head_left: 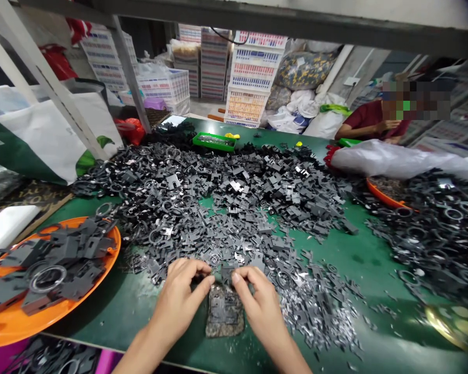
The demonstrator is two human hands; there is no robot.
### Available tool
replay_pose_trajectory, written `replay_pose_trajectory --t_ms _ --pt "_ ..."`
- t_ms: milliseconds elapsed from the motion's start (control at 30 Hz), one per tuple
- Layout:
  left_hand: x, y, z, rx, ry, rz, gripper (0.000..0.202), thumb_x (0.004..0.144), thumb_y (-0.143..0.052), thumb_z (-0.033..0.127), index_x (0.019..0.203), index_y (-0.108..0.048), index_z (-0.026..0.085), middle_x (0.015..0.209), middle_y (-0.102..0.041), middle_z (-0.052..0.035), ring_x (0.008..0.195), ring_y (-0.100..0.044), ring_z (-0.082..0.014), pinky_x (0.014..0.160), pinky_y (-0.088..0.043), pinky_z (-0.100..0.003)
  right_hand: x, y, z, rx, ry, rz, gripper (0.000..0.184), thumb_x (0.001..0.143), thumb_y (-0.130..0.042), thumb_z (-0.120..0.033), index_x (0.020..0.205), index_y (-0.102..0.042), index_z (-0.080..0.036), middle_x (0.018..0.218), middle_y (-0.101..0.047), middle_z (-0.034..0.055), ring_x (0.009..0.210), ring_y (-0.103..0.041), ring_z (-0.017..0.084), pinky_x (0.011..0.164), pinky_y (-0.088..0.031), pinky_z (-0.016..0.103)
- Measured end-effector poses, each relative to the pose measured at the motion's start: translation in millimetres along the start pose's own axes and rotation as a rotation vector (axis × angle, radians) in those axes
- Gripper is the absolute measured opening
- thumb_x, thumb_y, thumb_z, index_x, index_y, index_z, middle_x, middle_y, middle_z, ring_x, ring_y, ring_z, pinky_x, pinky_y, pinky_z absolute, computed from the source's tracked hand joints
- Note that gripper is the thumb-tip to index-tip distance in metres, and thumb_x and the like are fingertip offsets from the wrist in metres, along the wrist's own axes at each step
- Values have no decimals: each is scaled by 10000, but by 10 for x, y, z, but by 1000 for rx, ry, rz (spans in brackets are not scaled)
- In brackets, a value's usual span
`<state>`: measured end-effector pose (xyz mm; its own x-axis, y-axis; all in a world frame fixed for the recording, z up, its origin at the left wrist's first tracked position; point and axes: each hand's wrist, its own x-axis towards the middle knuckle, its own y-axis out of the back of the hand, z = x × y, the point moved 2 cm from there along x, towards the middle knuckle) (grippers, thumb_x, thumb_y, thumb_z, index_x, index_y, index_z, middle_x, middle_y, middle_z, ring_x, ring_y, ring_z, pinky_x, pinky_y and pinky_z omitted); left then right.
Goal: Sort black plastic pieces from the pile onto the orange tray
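My left hand (185,285) is at the near edge of the pile, thumb and forefinger drawn together in a pinch. Whatever lies between those fingertips is too small to make out. Close by on the right, my right hand (257,293) pinches a small dark grey plastic part (226,272) between thumb and fingers. Below the fingertips, a worn, rough-edged block (214,330) rests on the table with a dark plate-like piece (223,306) on top. Loose dark plastic parts (237,218) spread out just beyond both hands.
An orange tray (113,254) of larger dark parts and rings stands at left. A green tray (214,143) sits behind the pile. Right, another heap (448,228) lies near an orange dish (386,196). A person (368,117) sits at far right. A metal shelf beam (257,18) crosses overhead.
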<state>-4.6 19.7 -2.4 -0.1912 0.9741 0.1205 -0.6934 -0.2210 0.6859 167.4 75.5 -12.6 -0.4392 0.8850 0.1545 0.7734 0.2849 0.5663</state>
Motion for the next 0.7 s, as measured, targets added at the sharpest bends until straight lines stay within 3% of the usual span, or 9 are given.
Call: replay_pose_trajectory --t_ms 267,467,700 --pt "-64 -24 7 -136 13 -38 143 833 -592 321 943 -660 260 839 -664 -12 856 -582 -215 799 -427 -353 -35 -1 0 -49 44 -18 252 943 -425 -315 757 -557 -208 725 -603 8 712 -529 162 647 -407 259" --pt "-72 -64 -10 -421 150 -38 168 831 -569 353 857 -683 232 825 -678 -21 821 -615 -202 763 -462 -313 -72 36 -1 -76 40 -43 257 938 -427 -315 727 -530 -211 682 -575 -4 676 -520 156 620 -396 254" --pt "-151 -255 -10 -772 422 240 249 739 -664 415 824 -644 181 739 -641 4 719 -591 -156 684 -469 -248 -184 -45 -48 -105 125 37 214 925 -452 -266 731 -522 -210 676 -573 -4 662 -514 159 627 -375 268"
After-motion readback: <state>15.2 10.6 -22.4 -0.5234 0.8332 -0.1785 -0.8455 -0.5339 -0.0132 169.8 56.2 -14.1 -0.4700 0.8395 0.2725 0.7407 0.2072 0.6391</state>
